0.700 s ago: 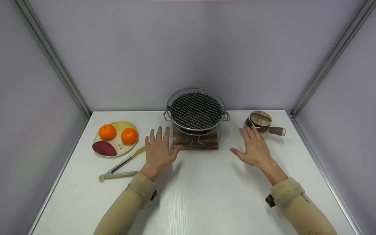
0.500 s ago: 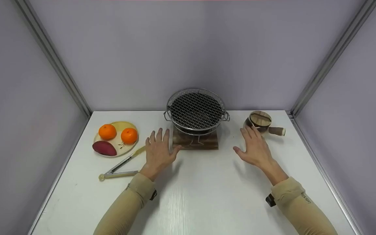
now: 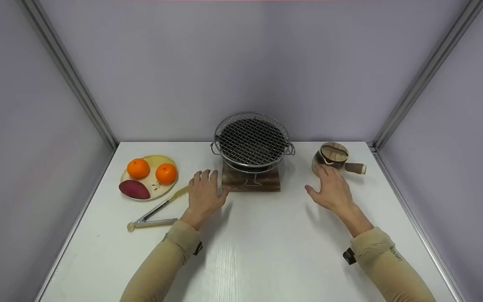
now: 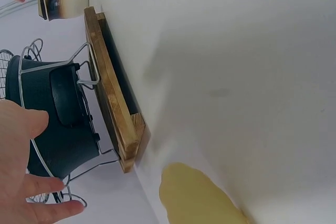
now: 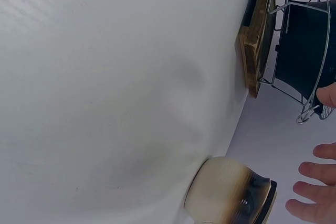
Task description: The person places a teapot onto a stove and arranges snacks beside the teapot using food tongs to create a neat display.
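**Q:** What does the head view show?

**A:** Both my hands hover flat over the white table (image 3: pixel 241 251), either side of the wire-mesh grill (image 3: pixel 252 142) on its wooden board (image 3: pixel 250 181). My left hand (image 3: pixel 203 196), fingers spread and holding nothing, sits just left of the board. My right hand (image 3: pixel 330 189), fingers relaxed and also empty, is right of the grill, fingertips close to the lidded clay pot (image 3: pixel 333 157). Further left of the grill lie tongs (image 3: pixel 157 212) and a plate (image 3: pixel 157 186) of two oranges and a sweet potato.

**Q:** And the wrist views?

**A:** The left shows my open fingers (image 4: pixel 31 203) beside the grill's black bowl. The right shows my straight fingertips (image 5: pixel 315 187) near the pot, not touching.

**Q:** Which step is this?

**A:** By my reckoning, the approach: nothing is gripped. A next move would call for closing the right hand on the pot.
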Available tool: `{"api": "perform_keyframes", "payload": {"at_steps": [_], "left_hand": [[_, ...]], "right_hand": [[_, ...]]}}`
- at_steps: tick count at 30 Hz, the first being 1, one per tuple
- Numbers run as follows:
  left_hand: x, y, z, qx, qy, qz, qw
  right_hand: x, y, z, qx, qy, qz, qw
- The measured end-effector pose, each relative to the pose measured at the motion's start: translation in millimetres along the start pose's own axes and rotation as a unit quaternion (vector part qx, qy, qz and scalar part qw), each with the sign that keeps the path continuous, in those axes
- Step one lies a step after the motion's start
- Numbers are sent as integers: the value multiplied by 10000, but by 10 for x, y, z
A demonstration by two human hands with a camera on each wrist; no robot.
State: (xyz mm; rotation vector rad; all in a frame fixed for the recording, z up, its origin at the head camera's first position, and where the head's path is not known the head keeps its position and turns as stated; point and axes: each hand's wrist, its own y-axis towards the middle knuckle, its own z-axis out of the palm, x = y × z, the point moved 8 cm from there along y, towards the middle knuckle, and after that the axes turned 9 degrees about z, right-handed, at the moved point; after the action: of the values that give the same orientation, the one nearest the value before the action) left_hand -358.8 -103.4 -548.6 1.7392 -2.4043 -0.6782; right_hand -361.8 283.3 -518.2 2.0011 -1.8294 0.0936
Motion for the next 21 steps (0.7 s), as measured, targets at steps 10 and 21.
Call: {"api": "perform_keyframes", "payload": {"at_steps": [10, 21], "left_hand": [[-13, 12, 35, -98, -109, 46, 9999], [-19, 1, 102, 135, -157, 46, 9998]], "right_hand": [[-56, 3, -33, 19, -61, 61, 10000], [-167, 21, -39, -106, -166, 153, 9997]]}}
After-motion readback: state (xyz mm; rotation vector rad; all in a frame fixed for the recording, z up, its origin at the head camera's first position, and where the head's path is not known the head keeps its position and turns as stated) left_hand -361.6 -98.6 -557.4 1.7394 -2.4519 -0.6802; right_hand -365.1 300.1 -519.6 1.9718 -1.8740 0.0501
